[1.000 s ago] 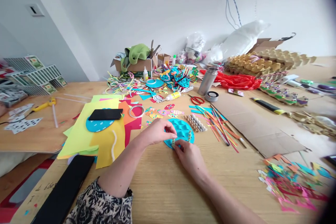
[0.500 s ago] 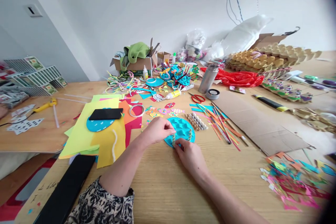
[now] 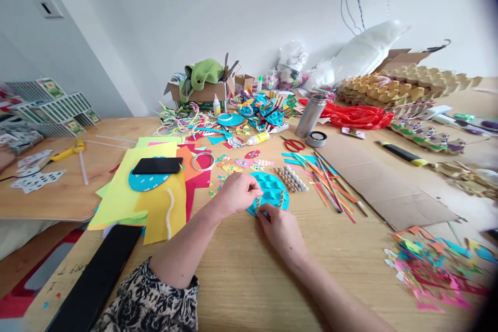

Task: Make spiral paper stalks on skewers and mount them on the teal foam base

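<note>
Closest to the camera, at lower left, dark handwritten marks [image 3: 72, 270] can be seen beside a long black slab [image 3: 97, 275]; they look like digits but cannot be read with certainty. On the wooden table [image 3: 237, 275], a round turquoise disc [image 3: 272, 184] is placed in front of the person, its surface covered with raised, pointed bumps like those of an egg carton. From its near part a pale green twisted strip [image 3: 258, 204] is held upright, and a second twisted strip [image 3: 282, 198] is seen standing towards the right side. The upper end of the first strip is pinched between the closed thumb and fingers of the left hand [image 3: 238, 194]; its lower end is pinched by the right hand [image 3: 283, 229], at the disc's near edge. The hands are kept close together.

Just beyond the disc, a small knobbly tray [image 3: 290, 179] and colourful paper fish [image 3: 243, 163] are laid out. At left, a black phone [image 3: 157, 165] is rested on a blue spotted oval [image 3: 150, 182]. Farther back are red-handled scissors [image 3: 293, 144], a metal flask [image 3: 310, 116] and a glue bottle [image 3: 257, 138], its yellow label too small to be read. Behind these, green fabric [image 3: 206, 73] is draped over a cardboard box [image 3: 202, 94].
</note>
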{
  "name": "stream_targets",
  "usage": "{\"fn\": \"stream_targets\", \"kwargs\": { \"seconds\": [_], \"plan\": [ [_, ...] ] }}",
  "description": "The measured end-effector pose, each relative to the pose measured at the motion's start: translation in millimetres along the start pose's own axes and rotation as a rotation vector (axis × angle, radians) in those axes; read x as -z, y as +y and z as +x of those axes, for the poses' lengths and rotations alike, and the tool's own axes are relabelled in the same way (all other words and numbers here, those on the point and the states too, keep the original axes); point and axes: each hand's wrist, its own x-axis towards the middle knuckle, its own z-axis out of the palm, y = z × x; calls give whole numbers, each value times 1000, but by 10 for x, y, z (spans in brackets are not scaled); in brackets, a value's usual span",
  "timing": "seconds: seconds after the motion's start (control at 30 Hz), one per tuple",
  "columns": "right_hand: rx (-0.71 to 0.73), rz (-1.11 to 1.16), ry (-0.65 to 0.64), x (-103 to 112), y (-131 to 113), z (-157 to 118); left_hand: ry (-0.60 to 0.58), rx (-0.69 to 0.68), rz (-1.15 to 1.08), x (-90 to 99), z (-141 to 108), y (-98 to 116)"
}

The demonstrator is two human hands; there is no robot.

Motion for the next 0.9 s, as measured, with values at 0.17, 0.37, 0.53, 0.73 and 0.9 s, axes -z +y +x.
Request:
{"fn": "stream_targets", "kwargs": {
  "seconds": [0.17,0.37,0.53,0.73,0.9],
  "plan": [
    [1,1,4,0,3,-7,-65,-35,-27,-15,16,-56],
    [-2,34,-3,11,4,3,-192,-46,-212,2,28,-226],
    [-4,48,-22,30,-2,1,-220,-53,-181,-46,44,-272],
    [-10,62,-33,14,15,1,-229,-62,-145,-67,62,-223],
    [-18,66,-41,-3,24,-9,-234,-60,-133,-82,66,-230]
  ]
}}
